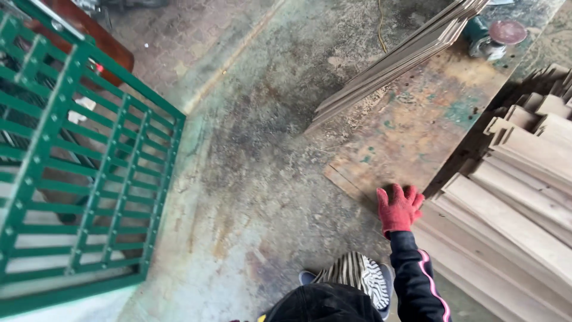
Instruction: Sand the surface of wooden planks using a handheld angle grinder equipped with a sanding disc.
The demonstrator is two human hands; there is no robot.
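Observation:
My right hand (398, 209), in a red knitted glove with a black sleeve that has a pink stripe, reaches forward. It rests flat on the near corner of a worn brown board tabletop (417, 125), fingers slightly apart and holding nothing. Just right of the hand lies a pile of pale wooden planks (512, 220). My left hand is out of sight. My dark trouser leg (325, 304) and a striped shoe (357, 271) show at the bottom edge.
A green metal grid frame (89, 173) stands at the left. A fanned stack of thin wooden strips (393, 59) lies on the tabletop, with a disc sander (494, 36) and a yellow cord (380, 24) behind it. Stained concrete floor (250, 179) fills the middle.

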